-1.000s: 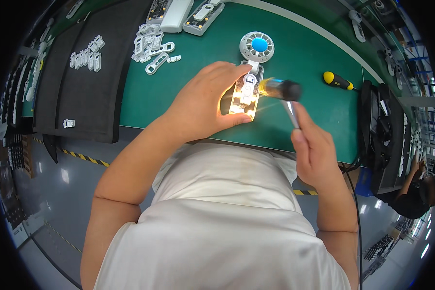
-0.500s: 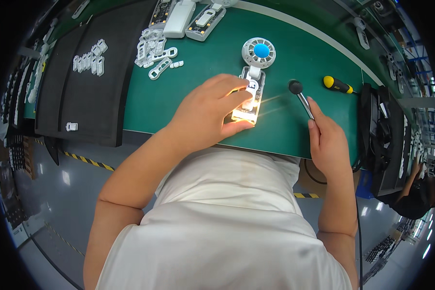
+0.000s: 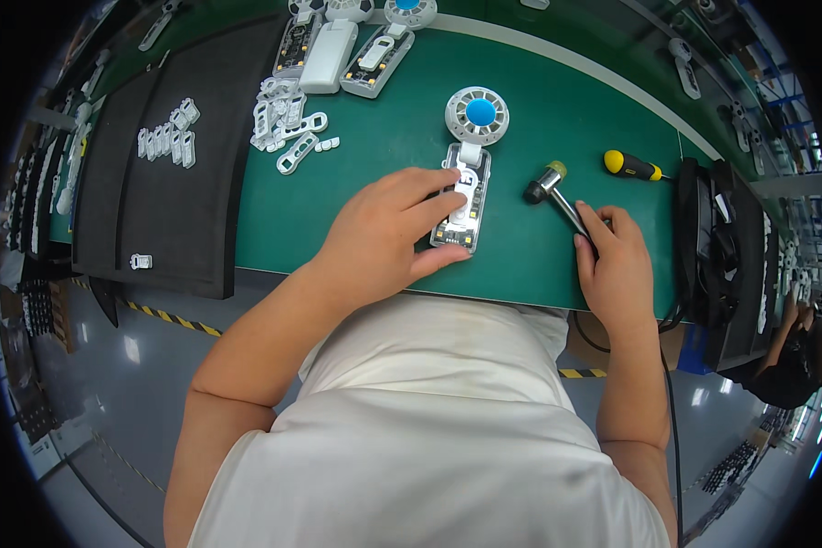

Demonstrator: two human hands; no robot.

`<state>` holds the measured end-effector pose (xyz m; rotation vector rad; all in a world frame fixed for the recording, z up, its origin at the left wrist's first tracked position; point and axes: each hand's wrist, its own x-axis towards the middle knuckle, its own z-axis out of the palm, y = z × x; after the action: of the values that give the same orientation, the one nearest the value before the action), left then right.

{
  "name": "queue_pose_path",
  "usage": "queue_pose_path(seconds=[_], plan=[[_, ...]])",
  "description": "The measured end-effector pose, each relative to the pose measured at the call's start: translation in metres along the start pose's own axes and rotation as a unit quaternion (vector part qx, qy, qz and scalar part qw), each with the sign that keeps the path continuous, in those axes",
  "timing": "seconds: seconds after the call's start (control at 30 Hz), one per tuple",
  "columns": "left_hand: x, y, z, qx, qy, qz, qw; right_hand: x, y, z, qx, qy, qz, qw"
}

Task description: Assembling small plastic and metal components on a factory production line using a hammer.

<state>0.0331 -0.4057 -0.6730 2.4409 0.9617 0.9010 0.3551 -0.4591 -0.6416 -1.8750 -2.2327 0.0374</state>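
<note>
A handheld fan (image 3: pixel 477 117) with a round white grilled head, blue centre and clear body lies on the green table in front of me. My left hand (image 3: pixel 400 219) grips its body from the left. The fingertips press on a white oblong piece (image 3: pixel 464 194) on the fan's body, and the thumb rests at the lower end. In my right hand (image 3: pixel 617 260) is a small mallet (image 3: pixel 566 206), its handle between thumb and fingers. One face of its head is black, the other yellow. The mallet head is to the right of the fan, apart from it.
A yellow-and-black screwdriver (image 3: pixel 632 165) lies at the right, beside a black bag-like item (image 3: pixel 703 228). Loose white parts (image 3: pixel 283 114) are heaped at the left, below more fans (image 3: pixel 379 59). A black tray (image 3: pixel 187 215) holds several small white pieces. Another person (image 3: pixel 795 352) is at far right.
The bright light in the fan's body has gone out. The mallet head has moved down and left and turned, so its yellow face now shows. My left hand still holds the fan.
</note>
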Motion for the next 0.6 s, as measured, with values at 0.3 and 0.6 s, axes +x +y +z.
queue_pose_path(seconds=[0.3,0.6], plan=[[0.009,0.004,-0.009,-0.042,0.017,-0.012,0.999,0.019,-0.032,-0.015,0.183,0.007,-0.024,0.983],[-0.033,-0.01,-0.012,-0.216,0.159,-0.189,0.945,0.068,-0.104,0.036,0.094,-0.059,-0.158,0.981]])
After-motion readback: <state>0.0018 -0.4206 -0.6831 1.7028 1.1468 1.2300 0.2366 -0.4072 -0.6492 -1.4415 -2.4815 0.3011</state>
